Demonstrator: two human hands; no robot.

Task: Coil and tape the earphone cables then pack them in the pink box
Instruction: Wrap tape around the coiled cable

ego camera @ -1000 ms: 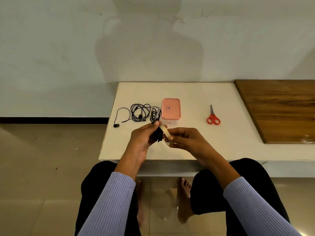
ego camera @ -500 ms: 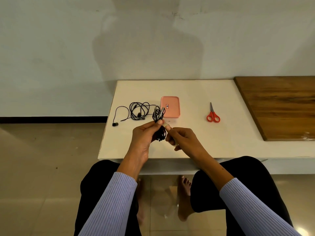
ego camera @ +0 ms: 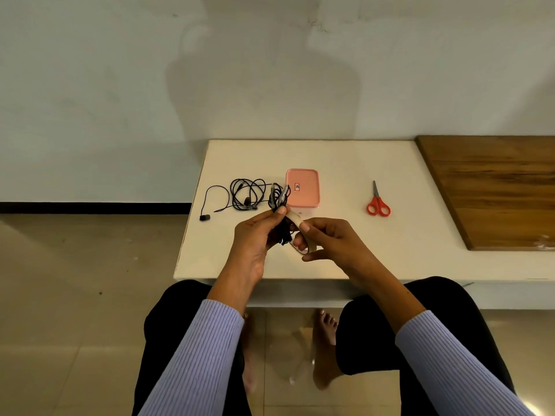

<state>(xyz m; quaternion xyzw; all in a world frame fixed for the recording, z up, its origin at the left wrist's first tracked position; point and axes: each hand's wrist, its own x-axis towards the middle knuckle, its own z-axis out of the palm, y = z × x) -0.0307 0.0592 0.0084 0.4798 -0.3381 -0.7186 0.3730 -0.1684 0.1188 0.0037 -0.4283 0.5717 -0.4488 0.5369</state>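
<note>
my left hand [ego camera: 255,238] fingers clamp the coiled black earphone cable [ego camera: 280,205] so it cannot unwind; my right hand [ego camera: 327,240] pinches the beige tape roll [ego camera: 300,232] beside it. the closed pink box [ego camera: 302,188] waits behind.

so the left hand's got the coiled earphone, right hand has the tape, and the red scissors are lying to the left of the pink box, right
Not quite. The head view shows the red scissors lying to the right of the pink box, not the left. The rest holds: the left hand holds the coiled earphone and the right hand holds the tape.
</note>
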